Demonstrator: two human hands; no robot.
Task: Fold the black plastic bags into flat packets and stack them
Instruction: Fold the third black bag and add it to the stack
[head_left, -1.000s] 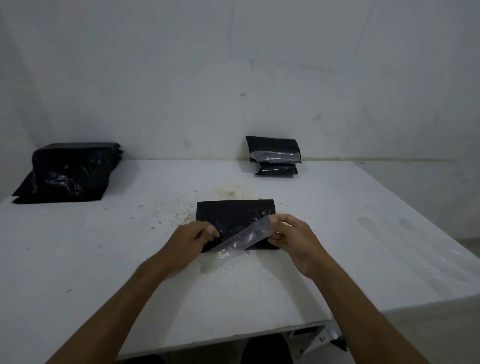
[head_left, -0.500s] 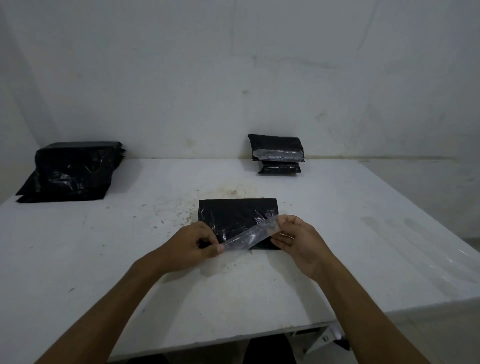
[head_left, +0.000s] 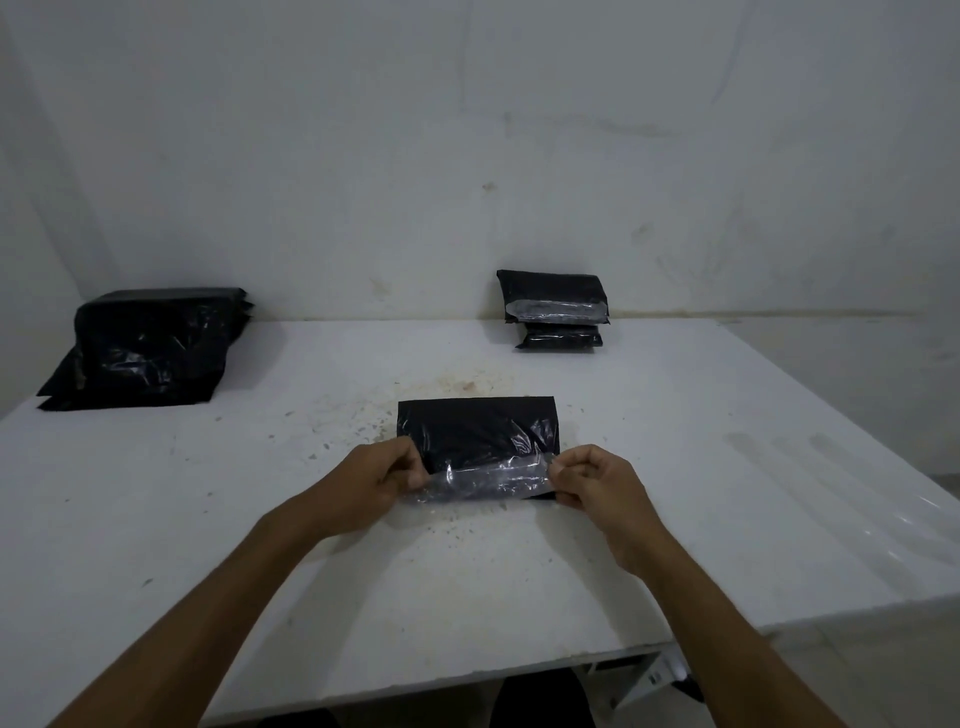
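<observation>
— Fingers (head_left: 410, 470) of left hand (head_left: 371, 486) curled, pinching the near-left corner of the clear flap (head_left: 488, 480); right hand (head_left: 592, 483) likewise curled, pinching the near-right corner. Flap stretched taut between both, across the near edge of the folded black bag (head_left: 475, 431), near the middle of the white table (head_left: 727, 519).

— Handling?

— Probably very light, thin, limp, slick. Likely to spring open or slide if released without pressing flat. Best held at the two end corners, as now, then pressed down along the strip. Glossy and creased, so little stiffness to rely on.

— Anything unclear up close?

— Cannot tell whether the flap is adhesive or plain film. Fingertips under the flap hidden by knuckles. Bag's near edge covered by the flap.

— Farther back?

— Stack of finished packets (head_left: 556, 309) against the wall, right of centre; count uncertain, at least two, top one showing a pale strip. Pile of unfolded bags (head_left: 145, 348) at the far-left corner, well apart; number impossible to make out, black on black. Table's near-right edge cut off, something metallic underneath, unidentifiable.
</observation>
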